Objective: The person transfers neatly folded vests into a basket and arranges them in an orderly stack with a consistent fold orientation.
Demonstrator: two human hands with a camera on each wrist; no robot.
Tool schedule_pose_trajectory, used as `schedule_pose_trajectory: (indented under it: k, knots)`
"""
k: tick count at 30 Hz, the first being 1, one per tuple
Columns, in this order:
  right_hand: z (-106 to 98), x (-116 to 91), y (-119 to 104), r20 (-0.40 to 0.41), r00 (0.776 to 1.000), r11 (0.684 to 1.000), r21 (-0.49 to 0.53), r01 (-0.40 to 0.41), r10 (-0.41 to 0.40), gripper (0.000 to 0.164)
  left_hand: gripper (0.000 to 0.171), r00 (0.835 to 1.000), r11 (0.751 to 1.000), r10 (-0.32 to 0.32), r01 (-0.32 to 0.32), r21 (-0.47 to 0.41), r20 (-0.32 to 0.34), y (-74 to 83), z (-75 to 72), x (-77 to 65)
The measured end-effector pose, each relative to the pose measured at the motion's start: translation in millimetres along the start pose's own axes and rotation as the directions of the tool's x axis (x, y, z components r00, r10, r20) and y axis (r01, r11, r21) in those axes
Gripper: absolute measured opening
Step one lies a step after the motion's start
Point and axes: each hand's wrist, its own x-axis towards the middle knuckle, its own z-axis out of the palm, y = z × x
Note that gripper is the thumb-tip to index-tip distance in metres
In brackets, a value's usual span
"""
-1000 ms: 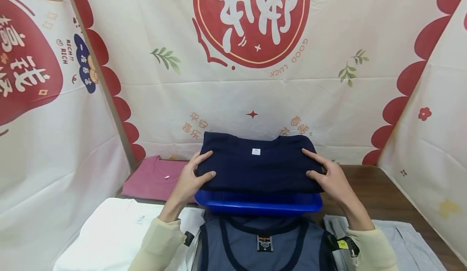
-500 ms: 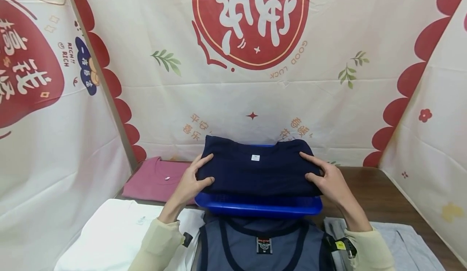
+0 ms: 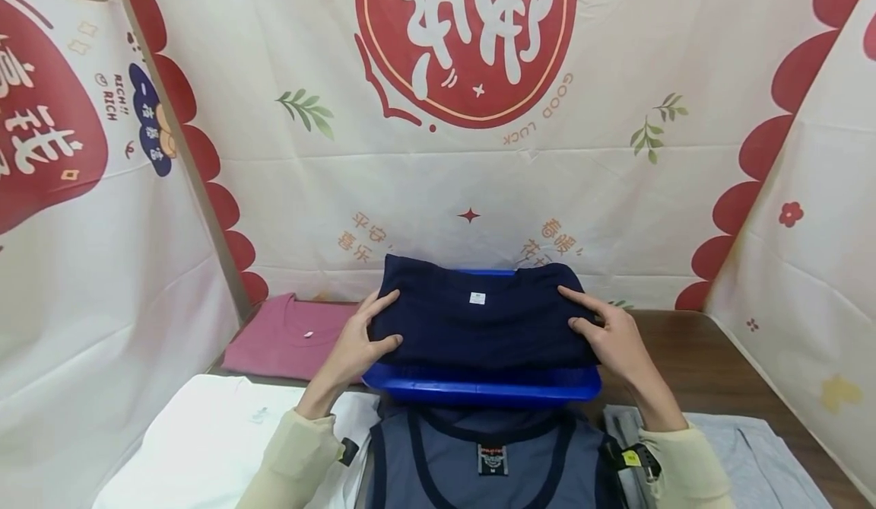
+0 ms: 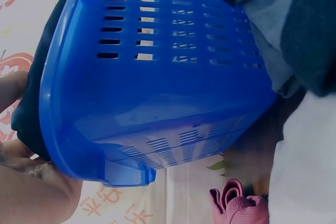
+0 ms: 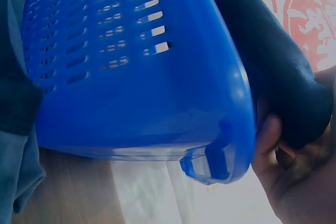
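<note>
A folded navy T-shirt (image 3: 479, 334) with a small white neck label lies level over a blue plastic basket (image 3: 479, 390). My left hand (image 3: 350, 348) grips its left side, thumb on top and other fingers partly hidden beneath. At the opposite side my right hand (image 3: 617, 338) holds it the same way. In the left wrist view, the dark shirt edge (image 4: 32, 114) runs along the rim of the slotted basket (image 4: 152, 90). The right wrist view has the rolled shirt end (image 5: 294, 87) between fingers and thumb, just beside the basket's rim (image 5: 239, 93).
In front of the basket lies a grey-blue top (image 3: 472, 456) with dark trim. White shirts (image 3: 205, 440) are at the left, a folded pink shirt (image 3: 294, 338) behind them, and light grey clothing (image 3: 753, 448) at the right. A printed cloth (image 3: 438, 174) closes off the back.
Both hands have lowered the navy shirt slightly toward the basket, and the basket's back rim now shows behind the neckline. In the last half second there is hardly any movement.
</note>
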Motion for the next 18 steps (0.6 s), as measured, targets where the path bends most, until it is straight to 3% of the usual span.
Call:
schedule_pose_trajectory:
  k: [7, 14, 18]
  knots:
    - [6, 2, 3, -0.032, 0.999, 0.998, -0.053, 0.039, -0.041, 0.049, 0.072, 0.999, 0.996, -0.042, 0.043, 0.074, -0.017, -0.6, 4.2, 0.0]
    - [14, 3, 8, -0.022, 1.0, 0.996, -0.09, -0.002, 0.0, 0.051, 0.064, 0.997, 0.997, -0.055, 0.057, 0.048, -0.046, 0.4, 8.2, 0.7]
    - [18, 4, 8, -0.044, 0.999, 0.992, -0.127, 0.004, -0.009, 0.052, 0.062, 0.995, 0.994, -0.075, 0.079, 0.076, -0.061, -2.9, 7.4, 1.0]
